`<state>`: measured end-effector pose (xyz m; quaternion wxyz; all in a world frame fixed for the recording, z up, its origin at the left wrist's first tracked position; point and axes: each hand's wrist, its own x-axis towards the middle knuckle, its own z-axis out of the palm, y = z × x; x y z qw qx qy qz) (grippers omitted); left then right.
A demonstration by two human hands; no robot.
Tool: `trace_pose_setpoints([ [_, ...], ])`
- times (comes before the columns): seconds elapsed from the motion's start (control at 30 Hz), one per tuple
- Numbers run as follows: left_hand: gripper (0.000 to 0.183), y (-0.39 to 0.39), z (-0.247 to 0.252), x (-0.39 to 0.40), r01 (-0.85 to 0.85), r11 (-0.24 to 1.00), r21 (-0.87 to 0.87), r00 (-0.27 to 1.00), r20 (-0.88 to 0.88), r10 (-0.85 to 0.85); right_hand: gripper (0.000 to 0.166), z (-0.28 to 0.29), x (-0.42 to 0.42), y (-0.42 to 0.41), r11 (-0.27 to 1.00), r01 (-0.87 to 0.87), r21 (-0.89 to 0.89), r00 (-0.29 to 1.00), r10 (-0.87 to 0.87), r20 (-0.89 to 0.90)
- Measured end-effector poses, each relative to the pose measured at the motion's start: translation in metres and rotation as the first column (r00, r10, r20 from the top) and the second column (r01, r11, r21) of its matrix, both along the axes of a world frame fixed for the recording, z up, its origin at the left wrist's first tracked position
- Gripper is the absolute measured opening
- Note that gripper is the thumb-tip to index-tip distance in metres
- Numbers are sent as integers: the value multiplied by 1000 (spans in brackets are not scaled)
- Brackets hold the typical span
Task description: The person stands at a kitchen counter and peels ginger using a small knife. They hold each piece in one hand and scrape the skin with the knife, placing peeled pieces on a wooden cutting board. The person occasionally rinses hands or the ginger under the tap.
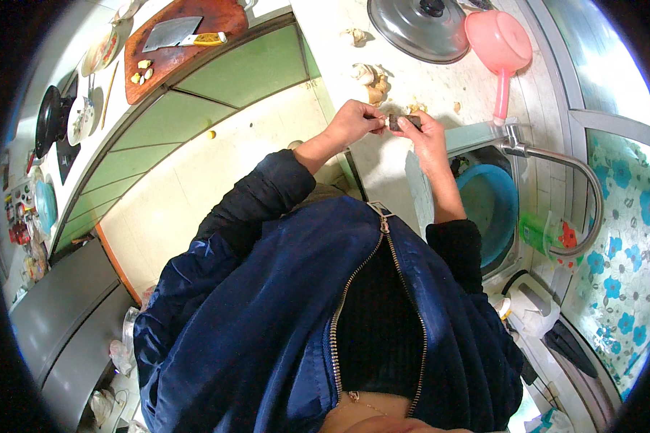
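Observation:
Above the counter (379, 162) my two hands meet, fingertips almost touching. My right hand (429, 138) grips a short dark object (405, 123), whose kind I cannot tell. A small pale piece, possibly a garlic clove, shows at the fingertips of my left hand (357, 122), which pinch it. Just beyond the hands lie a piece of ginger (378, 91), a garlic bulb (362, 73) and some peelings (416, 107). Another garlic bulb (353, 37) lies farther back. On a wooden cutting board (216, 16) at the upper left rest a cleaver (173, 33) and several pale peeled pieces (144, 64).
A metal pot lid (420, 27) and a pink plastic dipper (498, 40) lie at the back of the counter. On the right, a blue basin (487, 211) sits in the sink beside a curved faucet (587, 173). Bowls, a chopstick (110, 94) and a black pan (47, 122) stand left.

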<state>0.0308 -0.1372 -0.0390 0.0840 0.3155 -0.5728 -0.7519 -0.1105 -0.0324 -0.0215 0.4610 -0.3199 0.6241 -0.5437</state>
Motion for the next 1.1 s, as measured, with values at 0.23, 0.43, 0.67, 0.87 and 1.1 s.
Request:
trace_pose_setpoints([
  [0.23, 11, -3, 2, 2, -143, 879, 456, 976, -82, 202, 13, 9, 6, -10, 991, 129, 20, 935, -128, 332],
  [0.43, 13, -14, -5, 7, -136, 912, 386, 974, -115, 193, 13, 9, 15, -18, 979, 204, 26, 891, -197, 409],
  [0.67, 11, -24, 1, 17, -205, 890, 407, 962, -82, 259, 11, 26, 8, -27, 975, 208, -73, 928, -173, 330],
  [0.87, 12, -21, 6, 10, -138, 959, 246, 979, -113, 170, 13, 12, 10, -35, 997, 51, 59, 931, -26, -364],
  [1.1, 16, -30, -12, 19, -252, 896, 367, 941, -123, 315, 10, 29, 4, -37, 976, 215, -24, 959, -216, -183],
])
